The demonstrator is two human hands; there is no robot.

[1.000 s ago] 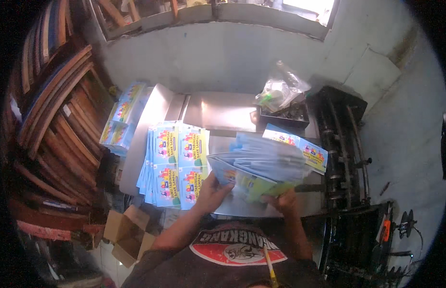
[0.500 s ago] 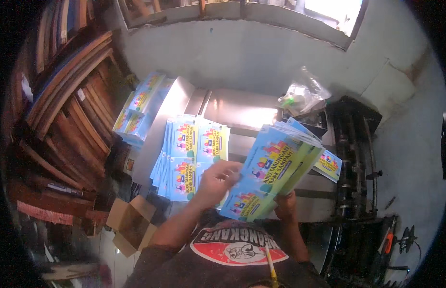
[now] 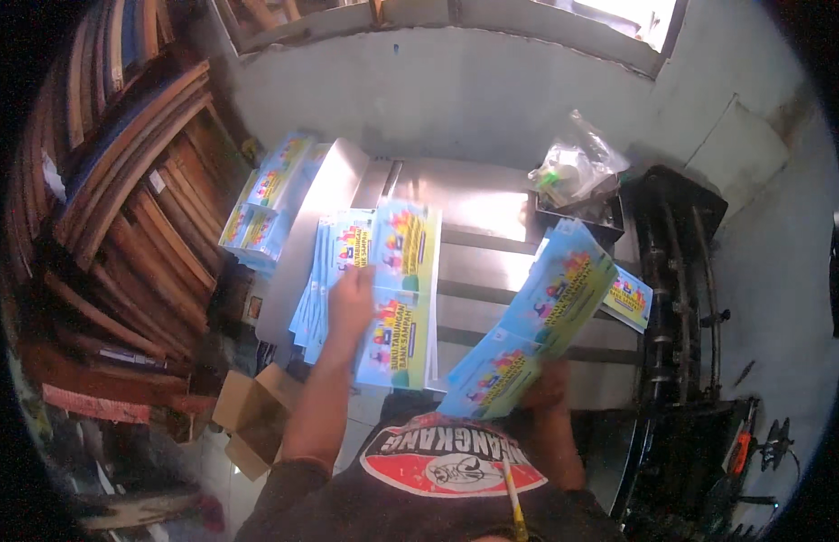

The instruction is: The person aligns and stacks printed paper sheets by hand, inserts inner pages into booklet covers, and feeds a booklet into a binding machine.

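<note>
- Now the left hand (image 3: 352, 303) grips the left edge of a sheet (image 3: 403, 312), which lies over or just above a pile (image 3: 316, 298); the gap, if any, cannot be told.
- The right hand (image 3: 550, 384), blurred, holds the lower right edge of a sheaf (image 3: 537, 316), tilted up toward the person.
- Sheet and sheaf carry the same print: bold dark lettering beside bright cartoon figures, on blue shading into yellow-green.
- The shirt (image 3: 447, 465) bears pale lettering over a red and white emblem.
- Right of the sheaf, more printed sheets (image 3: 632, 294) lie near a dark roller unit (image 3: 686, 316).
- All this is around a metal surface (image 3: 483, 203) with dark bands; a clear bag (image 3: 577, 163) sits in a black tray (image 3: 577, 212) at its far side.
- Beyond its left edge stands a printed stack (image 3: 270, 203); nearer, an open carton (image 3: 252, 420).
- Wooden frames (image 3: 139, 221) crowd the left; a grey wall (image 3: 438, 90) rises behind, under a window (image 3: 419, 11).
</note>
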